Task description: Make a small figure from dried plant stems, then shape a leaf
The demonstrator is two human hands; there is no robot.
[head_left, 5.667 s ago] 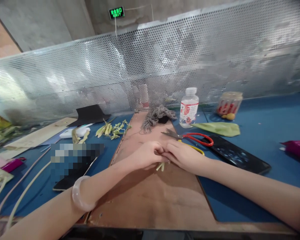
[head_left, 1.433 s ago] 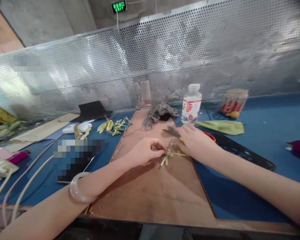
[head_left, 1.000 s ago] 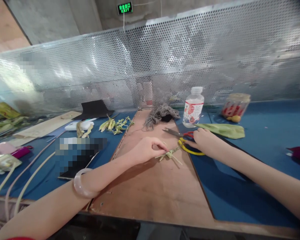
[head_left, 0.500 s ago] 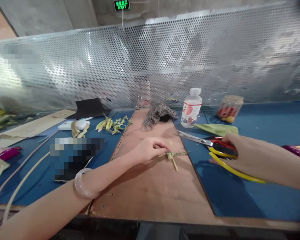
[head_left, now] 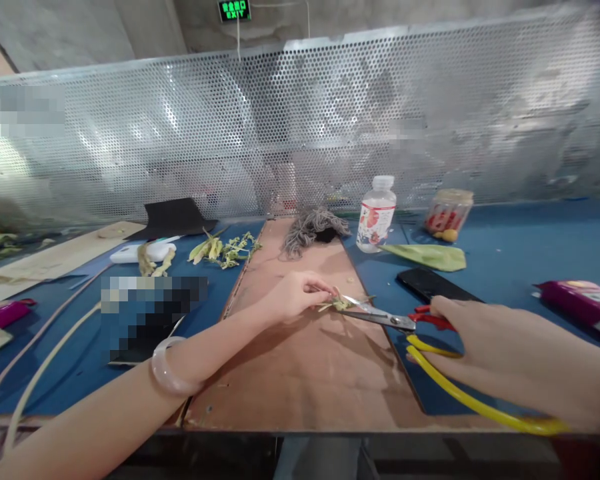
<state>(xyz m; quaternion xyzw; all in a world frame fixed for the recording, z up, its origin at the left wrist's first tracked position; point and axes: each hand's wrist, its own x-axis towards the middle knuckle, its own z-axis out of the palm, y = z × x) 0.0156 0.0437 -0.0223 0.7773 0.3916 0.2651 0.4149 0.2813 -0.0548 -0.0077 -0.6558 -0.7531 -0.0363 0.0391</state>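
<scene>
My left hand (head_left: 303,297), with a pale bangle (head_left: 169,365) on the wrist, pinches a small green knotted plant piece (head_left: 341,305) above the wooden strip (head_left: 300,380). In my right hand (head_left: 485,333) are scissors (head_left: 403,322) with red and yellow handles. Their blades are parted and reach left to the plant piece, one on its far side and one on its near side. The blade tips lie close to my left fingertips.
Behind are grey yarn (head_left: 310,230), a bottle (head_left: 377,217), a jar (head_left: 449,215) and a green husk (head_left: 425,257). A black phone (head_left: 435,285) and purple packet (head_left: 583,303) lie right. Leafy scraps (head_left: 225,250) and a dark device (head_left: 155,320) lie left.
My right hand has brought the scissors left and nearer, from over the blue surface to the plant piece, and their blades have opened. The black phone is now uncovered. My left hand keeps its pinch.
</scene>
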